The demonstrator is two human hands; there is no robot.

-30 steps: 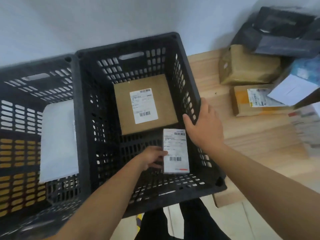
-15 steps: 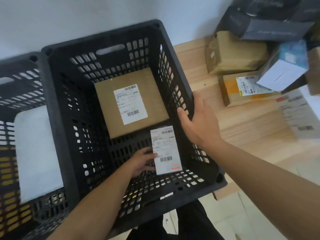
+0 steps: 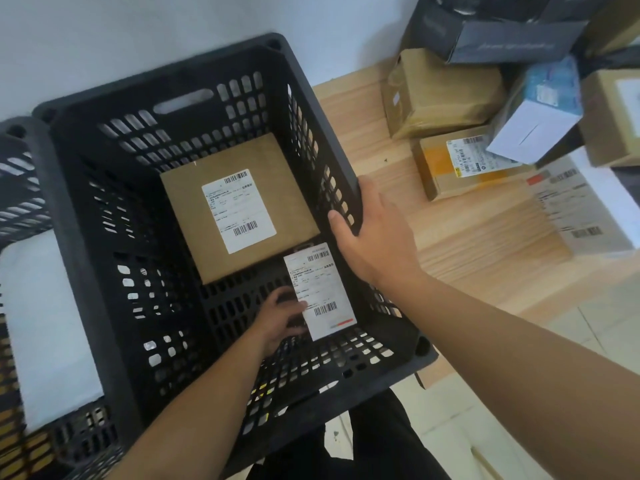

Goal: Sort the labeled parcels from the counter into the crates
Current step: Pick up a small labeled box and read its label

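At lower centre of the frame, inside the black crate, a small labeled parcel is being pinched at its left edge by the left hand, label up. Just above-right, the crate's right rim is being gripped by the right hand, thumb inside. Further in, a brown box w/ label is lying flat. At far left, a white parcel is being held by a 2nd crate. At upper right, other parcels are lying piled on the wood counter.
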